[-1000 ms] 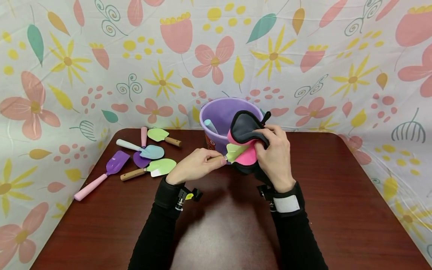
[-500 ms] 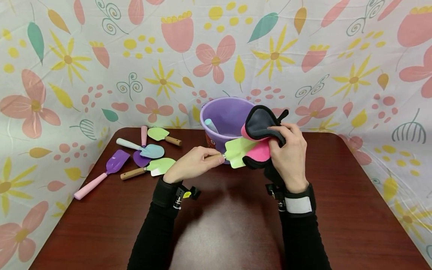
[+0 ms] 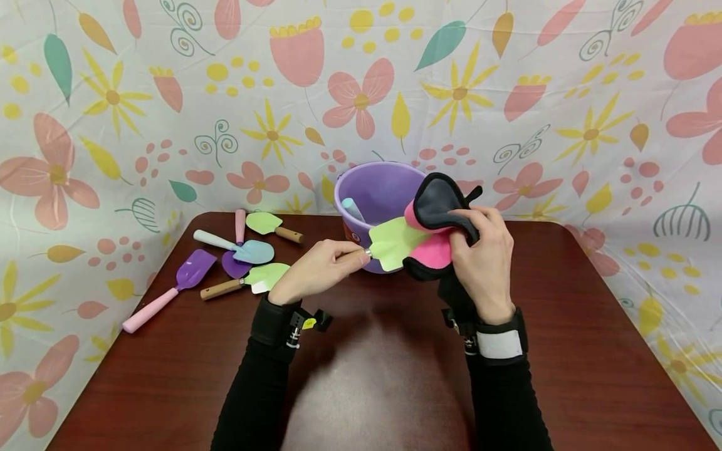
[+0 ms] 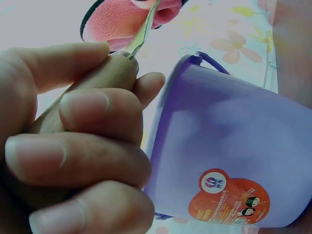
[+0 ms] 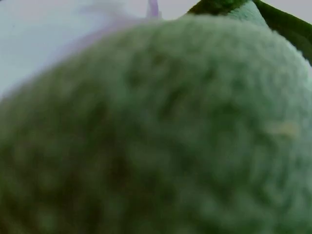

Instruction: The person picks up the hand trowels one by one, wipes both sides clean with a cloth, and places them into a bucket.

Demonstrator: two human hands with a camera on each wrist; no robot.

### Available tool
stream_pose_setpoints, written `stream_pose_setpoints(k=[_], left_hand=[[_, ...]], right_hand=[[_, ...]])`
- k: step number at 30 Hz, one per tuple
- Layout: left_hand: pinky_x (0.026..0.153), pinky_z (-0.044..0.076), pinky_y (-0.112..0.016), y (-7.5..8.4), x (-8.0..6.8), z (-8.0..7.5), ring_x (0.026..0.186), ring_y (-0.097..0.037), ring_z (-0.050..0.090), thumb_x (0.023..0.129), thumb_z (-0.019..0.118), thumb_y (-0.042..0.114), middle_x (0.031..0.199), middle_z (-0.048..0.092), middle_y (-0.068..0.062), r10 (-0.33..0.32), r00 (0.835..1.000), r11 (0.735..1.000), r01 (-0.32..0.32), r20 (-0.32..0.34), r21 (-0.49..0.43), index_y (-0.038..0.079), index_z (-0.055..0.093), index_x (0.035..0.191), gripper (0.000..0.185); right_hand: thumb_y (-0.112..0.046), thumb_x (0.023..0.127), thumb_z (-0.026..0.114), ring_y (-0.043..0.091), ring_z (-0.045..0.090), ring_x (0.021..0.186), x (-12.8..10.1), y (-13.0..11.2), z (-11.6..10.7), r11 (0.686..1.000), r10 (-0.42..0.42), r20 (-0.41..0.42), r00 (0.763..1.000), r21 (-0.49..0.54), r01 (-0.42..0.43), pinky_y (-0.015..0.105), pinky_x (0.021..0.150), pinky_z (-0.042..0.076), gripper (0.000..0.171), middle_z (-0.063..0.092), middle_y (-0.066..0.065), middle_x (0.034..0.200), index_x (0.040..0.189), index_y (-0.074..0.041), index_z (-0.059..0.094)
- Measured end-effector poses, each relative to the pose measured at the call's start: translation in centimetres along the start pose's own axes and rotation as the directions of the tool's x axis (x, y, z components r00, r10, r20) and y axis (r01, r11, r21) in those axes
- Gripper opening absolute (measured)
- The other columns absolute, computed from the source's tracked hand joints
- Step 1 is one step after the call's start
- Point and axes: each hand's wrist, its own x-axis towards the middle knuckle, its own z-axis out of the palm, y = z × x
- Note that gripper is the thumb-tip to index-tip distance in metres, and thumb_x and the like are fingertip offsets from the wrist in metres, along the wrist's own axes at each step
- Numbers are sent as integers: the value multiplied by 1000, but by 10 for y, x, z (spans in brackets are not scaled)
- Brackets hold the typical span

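Observation:
My left hand [image 3: 318, 269] grips the wooden handle of a light green trowel [image 3: 393, 244], blade pointing right, held above the table in front of a purple bucket [image 3: 376, 197]. My right hand [image 3: 479, 257] holds a pink and dark grey cloth [image 3: 433, 232] folded over the tip of the blade. In the left wrist view my fingers [image 4: 83, 146] curl round the handle, with the bucket [image 4: 234, 161] close behind and the pink cloth [image 4: 122, 22] above. The right wrist view is filled by blurred cloth [image 5: 156, 131].
Several toy garden tools lie at the table's left: a purple scoop with pink handle [image 3: 169, 289], a green trowel [image 3: 248, 280], a blue trowel [image 3: 237, 247] and another green one [image 3: 271, 225]. A pale blue handle [image 3: 353, 210] stands inside the bucket. Floral sheeting [image 3: 113, 113] surrounds the dark red table [image 3: 564, 351].
The cloth slid right along the blade, uncovering more green. Both hands rose slightly, and the trowel moved a little up and left.

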Motion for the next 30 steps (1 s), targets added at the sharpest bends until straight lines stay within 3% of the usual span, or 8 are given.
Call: stream_pose_setpoints(k=[6,12,19,24,28,30], left_hand=[[61,39,-29,1,-4,-5,65,-13,47,99,54,45,73,48,2,-11,1000,999,11,-11,-40,25,68,95,25],[55,26,-29,4,-10,-9,55,-17,28,100,55,42,66,29,-2,6,1000,985,-7,-4,-170,18,62,91,26],[55,25,-30,11,-13,-9,55,-19,24,100,56,38,67,27,-5,33,999,967,-33,-6,-253,19,63,96,21],[54,26,-28,12,-10,-5,55,-19,24,100,56,38,67,28,-5,54,998,955,-59,-26,-289,18,64,98,22],[53,26,-28,11,-7,-2,53,-19,25,101,55,36,63,29,-6,91,994,939,-104,-56,-328,14,65,103,24],[52,27,-28,12,-7,0,51,-20,27,102,54,35,61,30,-8,113,992,930,-128,-64,-345,13,65,105,25]], right_hand=[[0,85,60,33,57,100,2,5,-1,999,44,-40,998,-25,-45,48,88,43,22,60,19,105,101,-2,74],[2,84,60,34,57,99,1,8,0,997,66,-21,998,-43,-67,47,87,42,21,59,19,105,100,-1,73],[4,83,61,32,57,102,-3,6,10,999,39,91,995,20,-41,47,88,42,22,61,15,107,101,-2,72],[7,81,62,26,58,105,-6,-1,19,992,32,201,979,115,-56,42,90,44,27,63,10,112,105,-2,71],[5,87,62,20,57,99,-9,-6,25,957,70,316,946,246,-153,34,84,45,31,63,8,109,115,-6,69],[-1,91,62,20,58,89,-10,-8,28,901,101,387,917,355,-249,30,76,47,27,62,10,103,117,-8,67]])
